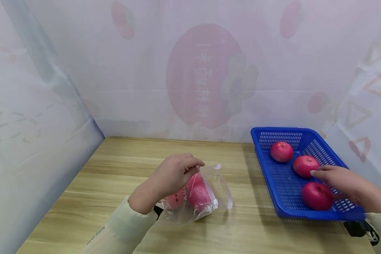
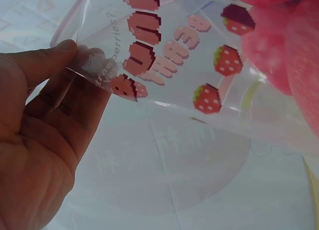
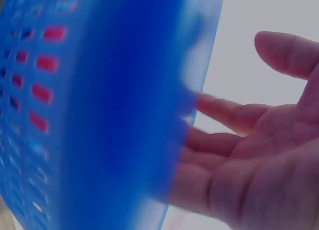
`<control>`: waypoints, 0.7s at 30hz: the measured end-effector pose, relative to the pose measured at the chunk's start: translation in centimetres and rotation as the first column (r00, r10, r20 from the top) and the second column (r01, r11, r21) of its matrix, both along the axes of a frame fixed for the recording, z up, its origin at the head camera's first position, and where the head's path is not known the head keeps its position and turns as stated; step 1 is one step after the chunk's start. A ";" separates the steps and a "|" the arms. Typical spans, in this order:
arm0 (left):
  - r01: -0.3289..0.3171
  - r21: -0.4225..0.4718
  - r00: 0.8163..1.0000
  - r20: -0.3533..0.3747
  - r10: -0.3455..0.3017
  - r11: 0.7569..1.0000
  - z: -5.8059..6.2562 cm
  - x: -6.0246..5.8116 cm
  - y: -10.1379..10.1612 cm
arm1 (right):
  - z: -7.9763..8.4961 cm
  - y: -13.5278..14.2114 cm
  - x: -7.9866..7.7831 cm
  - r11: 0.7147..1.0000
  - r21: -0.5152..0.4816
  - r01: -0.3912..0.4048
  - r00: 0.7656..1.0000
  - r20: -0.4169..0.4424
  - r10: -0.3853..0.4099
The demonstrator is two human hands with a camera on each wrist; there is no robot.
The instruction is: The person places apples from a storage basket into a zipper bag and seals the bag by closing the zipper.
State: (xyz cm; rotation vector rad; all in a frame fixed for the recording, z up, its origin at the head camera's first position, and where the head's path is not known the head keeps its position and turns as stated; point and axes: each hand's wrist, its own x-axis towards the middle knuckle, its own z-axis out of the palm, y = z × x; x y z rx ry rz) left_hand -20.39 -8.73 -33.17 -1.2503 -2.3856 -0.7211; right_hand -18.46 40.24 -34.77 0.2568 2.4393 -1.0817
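A clear plastic zip bag [image 1: 220, 187] printed with strawberries lies on the table with red apples [image 1: 199, 195] inside. My left hand [image 1: 171, 174] pinches the bag's upper edge between thumb and fingers; the left wrist view shows the printed side [image 2: 199, 65] stretching away from the hand [image 2: 45, 130]. Over the right side of a blue basket [image 1: 273, 190] reaches my right hand [image 1: 344, 180], its fingers spread from the thumb in the right wrist view. Below that hand sits a red apple [image 1: 317, 196]; another apple [image 1: 306, 166] is close to its fingertips. The basket wall hides some fingertips in the right wrist view.
A third apple [image 1: 281, 151] sits toward the basket's far end. Wood-grain table [image 1: 238, 165] surface lies between bag and basket. Pale printed cloth [image 1: 139, 77] hangs behind the table, with more cloth at both sides.
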 end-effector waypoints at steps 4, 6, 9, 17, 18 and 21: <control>0.001 0.003 1.000 0.003 -0.001 1.000 0.0 0.0 -0.1 | -0.4 -0.5 0.2 0.977 -0.212 -0.018 0.994 -0.112 -0.006; 0.007 0.003 1.000 0.011 -0.007 1.000 0.0 0.0 -0.1 | -0.8 -0.8 0.3 0.950 -0.311 -0.038 0.989 -0.150 -0.010; 0.012 0.006 1.000 0.015 -0.012 1.000 0.0 0.0 0.0 | -1.4 -1.5 0.2 0.920 -0.387 -0.058 0.982 -0.190 -0.018; 0.011 0.000 1.000 0.018 -0.011 1.000 0.0 0.0 -0.1 | -1.2 -3.6 0.1 0.975 -0.165 -0.149 0.982 -0.142 0.126; 0.012 -0.001 1.000 0.019 -0.012 1.000 0.0 0.0 -0.1 | -1.1 -3.8 0.0 0.974 -0.168 -0.155 0.983 -0.121 0.136; 0.010 -0.002 1.000 0.018 -0.010 1.000 0.0 0.0 -0.1 | -1.0 -4.4 -0.1 0.972 -0.171 -0.160 0.985 -0.099 0.144</control>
